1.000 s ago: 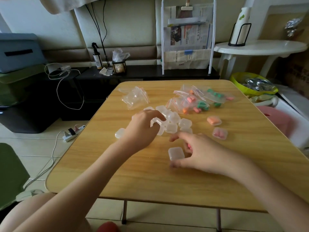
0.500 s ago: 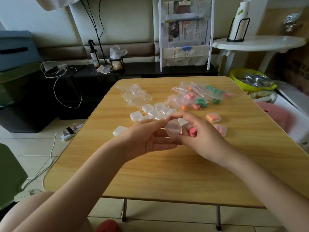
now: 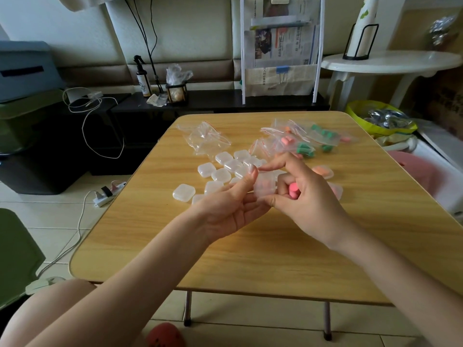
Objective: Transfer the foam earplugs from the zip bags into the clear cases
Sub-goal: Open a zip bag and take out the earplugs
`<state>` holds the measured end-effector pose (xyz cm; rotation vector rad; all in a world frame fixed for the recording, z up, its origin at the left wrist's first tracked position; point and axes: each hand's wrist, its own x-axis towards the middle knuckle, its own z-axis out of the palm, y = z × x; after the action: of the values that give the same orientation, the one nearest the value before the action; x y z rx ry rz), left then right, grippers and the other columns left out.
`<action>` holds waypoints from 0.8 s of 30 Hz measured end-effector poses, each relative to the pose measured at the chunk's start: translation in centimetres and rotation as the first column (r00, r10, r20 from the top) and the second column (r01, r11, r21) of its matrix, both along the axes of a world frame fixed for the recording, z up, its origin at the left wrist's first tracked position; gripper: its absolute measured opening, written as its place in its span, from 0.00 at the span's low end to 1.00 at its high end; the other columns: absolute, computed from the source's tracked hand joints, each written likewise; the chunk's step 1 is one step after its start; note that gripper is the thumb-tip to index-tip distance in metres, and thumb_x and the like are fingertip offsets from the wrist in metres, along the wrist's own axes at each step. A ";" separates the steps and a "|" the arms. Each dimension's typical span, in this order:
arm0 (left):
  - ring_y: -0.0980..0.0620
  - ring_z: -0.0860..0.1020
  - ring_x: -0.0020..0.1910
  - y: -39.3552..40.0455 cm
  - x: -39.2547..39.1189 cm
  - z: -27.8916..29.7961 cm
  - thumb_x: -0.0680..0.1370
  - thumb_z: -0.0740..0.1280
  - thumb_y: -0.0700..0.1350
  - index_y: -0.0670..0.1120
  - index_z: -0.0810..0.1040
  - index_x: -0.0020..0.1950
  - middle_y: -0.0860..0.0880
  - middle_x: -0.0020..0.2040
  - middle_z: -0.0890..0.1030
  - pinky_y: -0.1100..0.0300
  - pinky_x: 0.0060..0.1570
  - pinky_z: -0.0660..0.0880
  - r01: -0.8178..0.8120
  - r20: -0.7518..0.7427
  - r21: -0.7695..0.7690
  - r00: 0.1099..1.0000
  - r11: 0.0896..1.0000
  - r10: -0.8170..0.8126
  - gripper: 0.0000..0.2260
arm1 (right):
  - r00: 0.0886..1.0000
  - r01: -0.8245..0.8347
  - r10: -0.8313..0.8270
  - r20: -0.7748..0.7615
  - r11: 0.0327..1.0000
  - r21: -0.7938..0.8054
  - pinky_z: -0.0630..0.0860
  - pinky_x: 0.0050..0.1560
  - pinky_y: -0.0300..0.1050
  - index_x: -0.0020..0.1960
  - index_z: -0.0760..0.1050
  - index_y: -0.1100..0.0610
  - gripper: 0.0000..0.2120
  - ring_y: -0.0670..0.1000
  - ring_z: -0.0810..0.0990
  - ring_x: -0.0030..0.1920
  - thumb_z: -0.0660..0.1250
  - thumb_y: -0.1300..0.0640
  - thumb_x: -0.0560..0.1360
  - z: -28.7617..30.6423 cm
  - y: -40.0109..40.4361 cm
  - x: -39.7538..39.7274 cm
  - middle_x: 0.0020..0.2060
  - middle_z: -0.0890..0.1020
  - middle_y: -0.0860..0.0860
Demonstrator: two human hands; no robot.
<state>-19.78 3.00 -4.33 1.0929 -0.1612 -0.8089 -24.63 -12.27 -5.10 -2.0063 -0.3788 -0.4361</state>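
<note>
Two hands are meeting over the middle of the light wooden table [image 3: 250, 259], sharing one small clear square plastic case [image 3: 264, 187] between them. The left hand [image 3: 230, 209] is pinching the case's left edge between thumb and fingers, while the right hand [image 3: 305, 204] is pinching its right side with forefinger above and thumb below. Tucked under the right hand's curled lower fingers, a pink foam earplug [image 3: 292, 191] is lying just right of the case, its long axis roughly upright, so the right hand is the nearer one to load it, and I judge the lid needs opening first. Beyond the hands, more empty clear cases [image 3: 220, 169] are clustering, and farther back the zip bags of pink and green earplugs [image 3: 300, 141] are lying beside a heap of empty crumpled clear bags [image 3: 204, 139]
</note>
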 end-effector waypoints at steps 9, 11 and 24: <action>0.55 0.79 0.35 -0.5 -0.1 -0.6 0.67 0.67 0.53 0.37 0.75 0.56 0.43 0.44 0.78 0.65 0.42 0.79 -0.071 -0.001 -0.017 0.997 0.997 0.071 0.24 | 0.998 0.057 -0.056 0.026 0.997 -0.054 0.63 0.32 0.33 0.50 0.70 0.53 0.14 0.43 0.64 0.27 0.73 0.62 0.71 -0.5 0.1 0.3 0.25 0.68 0.46; 0.55 0.77 0.34 -0.5 0.2 -0.6 0.67 0.68 0.50 0.38 0.75 0.57 0.43 0.44 0.77 0.67 0.39 0.78 -0.107 -0.020 -0.017 0.994 0.994 0.106 0.23 | 0.997 0.060 -0.057 0.048 0.995 -0.079 0.63 0.31 0.33 0.50 0.69 0.53 0.14 0.44 0.65 0.26 0.73 0.58 0.72 -0.4 -0.1 0.3 0.25 0.69 0.46; 0.46 0.81 0.48 -0.2 0.5 -0.5 0.71 0.71 0.47 0.33 0.71 0.64 0.34 0.61 0.76 0.58 0.52 0.79 -0.184 -0.090 -0.138 0.981 0.973 0.173 0.27 | 0.983 0.136 -0.107 0.150 0.969 -0.204 0.62 0.29 0.33 0.53 0.72 0.51 0.06 0.46 0.67 0.25 0.66 0.55 0.77 -1.1 -0.6 0.6 0.26 0.70 0.44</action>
<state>-19.30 2.81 -4.87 0.9221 -0.0543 -0.6664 -24.04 -12.86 -6.19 -2.2234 -0.4033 -0.6371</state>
